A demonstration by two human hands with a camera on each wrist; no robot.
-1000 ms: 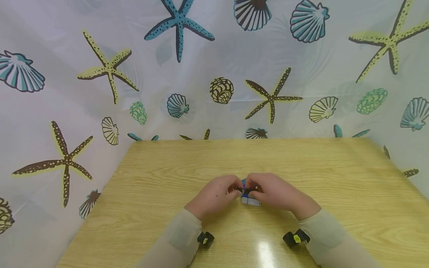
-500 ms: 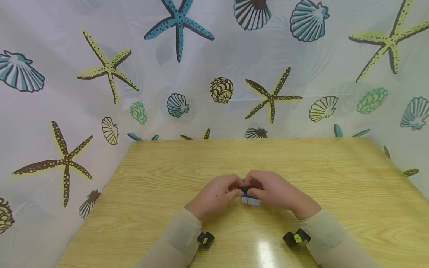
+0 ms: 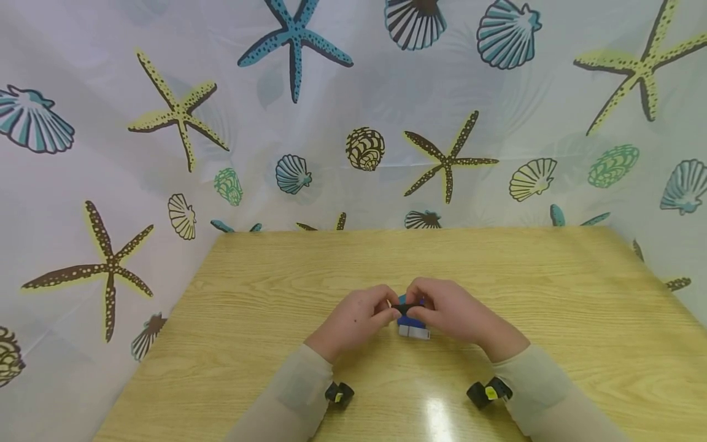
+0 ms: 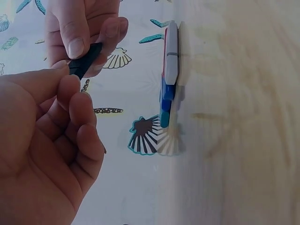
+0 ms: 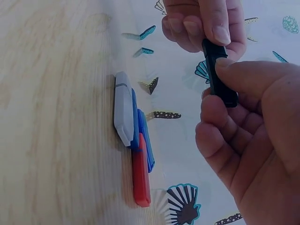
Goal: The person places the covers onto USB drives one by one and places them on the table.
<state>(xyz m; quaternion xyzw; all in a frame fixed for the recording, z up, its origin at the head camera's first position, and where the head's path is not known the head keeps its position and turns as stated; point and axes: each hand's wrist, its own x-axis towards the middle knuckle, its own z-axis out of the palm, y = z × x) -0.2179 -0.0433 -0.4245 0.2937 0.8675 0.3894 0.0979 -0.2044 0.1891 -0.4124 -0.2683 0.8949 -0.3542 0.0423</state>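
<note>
Both hands meet near the middle of the table, raised over a small group of sticks. My left hand (image 3: 353, 322) pinches one end of a black USB stick (image 5: 216, 70) between thumb and forefinger. The other end is pinched the same way by my right hand (image 3: 453, 313). A seam crosses the stick near its left end in the right wrist view. Below lie a white USB stick (image 3: 414, 332), blue ones (image 5: 147, 143) and a red one (image 5: 141, 176). The fingers partly hide this group in the head view.
The sticks lie on a wood-grain table (image 3: 276, 270). A white curtain (image 3: 331, 80) printed with shells and starfish hangs behind and along both sides. Each sleeved wrist carries a small black camera (image 3: 339, 395).
One second ago, dark pieces showed in each hand with a small gap between. They now form one straight black stick. Both hands have risen slightly, showing more of the blue beneath.
</note>
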